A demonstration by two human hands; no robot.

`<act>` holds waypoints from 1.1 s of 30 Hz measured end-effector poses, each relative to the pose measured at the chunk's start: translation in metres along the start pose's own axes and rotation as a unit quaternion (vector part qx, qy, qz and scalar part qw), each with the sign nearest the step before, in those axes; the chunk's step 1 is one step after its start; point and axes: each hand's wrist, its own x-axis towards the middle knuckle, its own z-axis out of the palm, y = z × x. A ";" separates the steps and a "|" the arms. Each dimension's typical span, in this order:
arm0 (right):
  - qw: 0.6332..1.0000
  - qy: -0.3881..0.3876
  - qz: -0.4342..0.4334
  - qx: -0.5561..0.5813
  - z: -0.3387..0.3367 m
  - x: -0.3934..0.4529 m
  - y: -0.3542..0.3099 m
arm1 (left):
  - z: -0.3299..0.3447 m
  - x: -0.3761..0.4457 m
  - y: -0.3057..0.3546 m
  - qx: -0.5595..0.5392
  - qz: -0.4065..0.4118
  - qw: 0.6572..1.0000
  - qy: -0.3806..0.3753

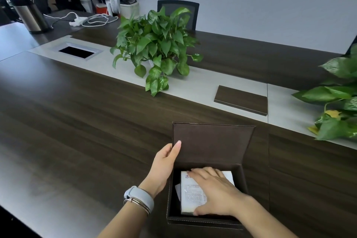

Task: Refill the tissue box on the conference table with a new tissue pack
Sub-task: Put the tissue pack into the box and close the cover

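A dark brown tissue box (pixel 239 183) stands at the near edge of the conference table (pixel 77 131), its hinged lid (pixel 212 143) tipped up and back. My left hand (pixel 164 164) grips the lid's left edge and holds it up. Inside the box lies a white tissue pack (pixel 190 187) with printed text on its wrapper. My right hand (pixel 214 189) rests flat on top of the pack, fingers spread, thumb hooked around its near end. A loose white tissue corner (pixel 178 191) shows at the pack's left side.
A potted green plant (pixel 154 48) stands on the table's pale centre strip, with a second plant (pixel 338 102) at the right edge. A brown flap cover (pixel 241 100) and an open cable hatch (pixel 77 52) sit in that strip. A steel flask (pixel 29 13) stands far left.
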 end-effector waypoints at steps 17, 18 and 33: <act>0.596 0.462 0.298 0.585 0.011 -0.074 0.058 | 0.012 -0.026 0.006 -0.055 -0.082 0.995 -0.011; 0.572 0.398 0.296 0.653 0.007 -0.074 0.061 | 0.014 -0.029 0.007 -0.061 -0.083 0.995 0.000; 0.626 0.249 0.206 0.710 0.036 -0.075 0.041 | -0.015 -0.050 -0.020 0.081 -0.121 0.988 -0.051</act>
